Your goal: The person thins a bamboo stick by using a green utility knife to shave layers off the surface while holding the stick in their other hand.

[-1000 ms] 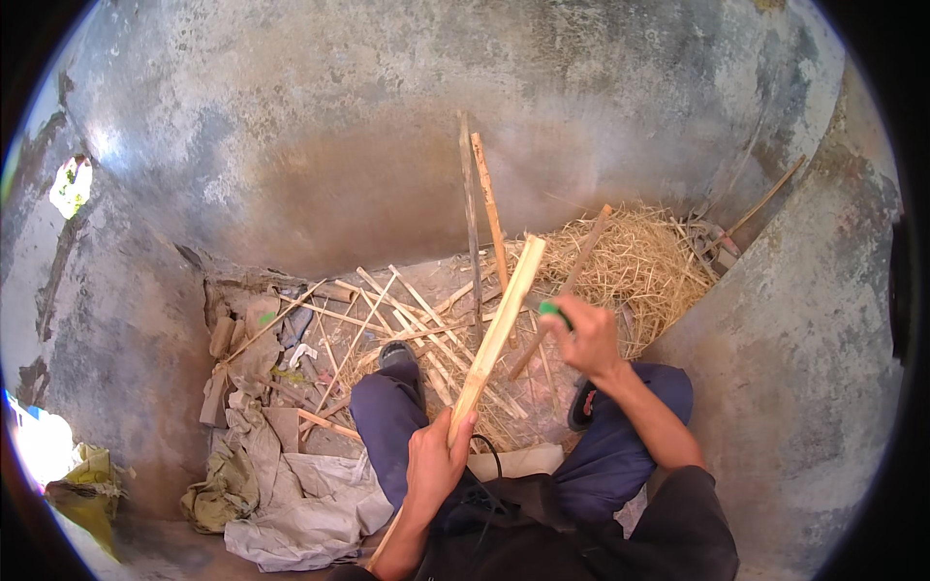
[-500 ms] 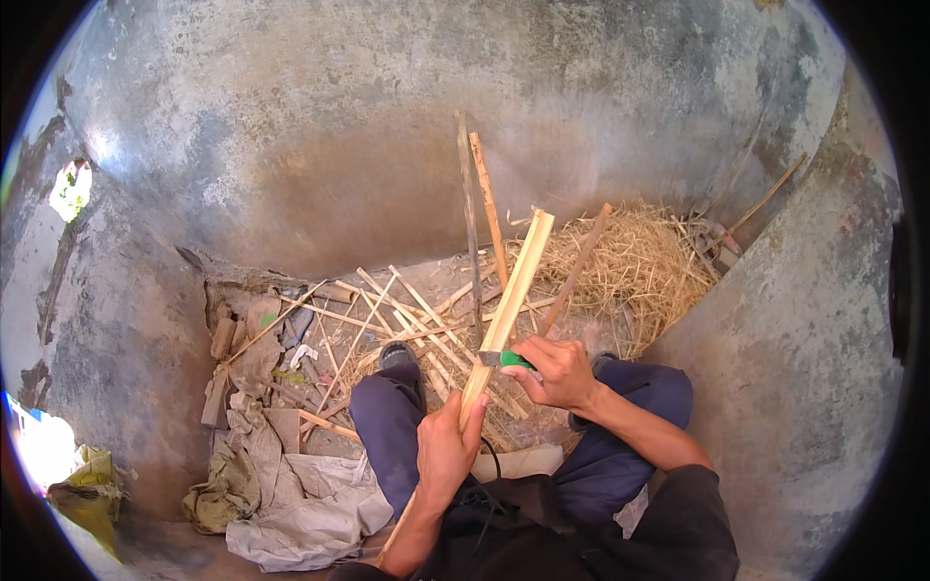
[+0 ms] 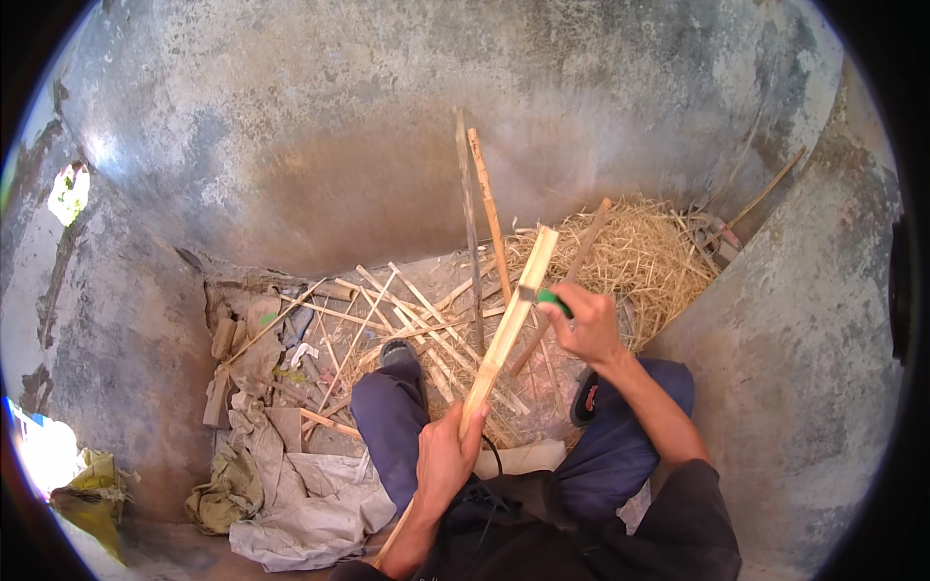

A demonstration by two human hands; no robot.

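Observation:
A long pale split bamboo strip [image 3: 504,334] slants up and away from my lap, its hollow inner face turned up. My left hand [image 3: 448,453] is wrapped round its lower part, and the tail end runs back along my left forearm. In my right hand [image 3: 588,324] is a knife [image 3: 554,298] with a green handle. Its short dark blade lies against the strip's face, not far below the upper end. My right fingers are closed on the handle and hide part of it.
Beyond my feet, several thin bamboo sticks [image 3: 417,320] lie crossed on the floor. A heap of straw-like shavings [image 3: 639,257] sits at the far right. Two poles [image 3: 487,203] lean on the concrete wall [image 3: 339,116]. Crumpled sacking [image 3: 310,504] lies at my left, beside scattered debris.
My right hand has slid the knife up along the strip, from its middle toward the far end. The strip's far end has dipped slightly; my left hand keeps its hold.

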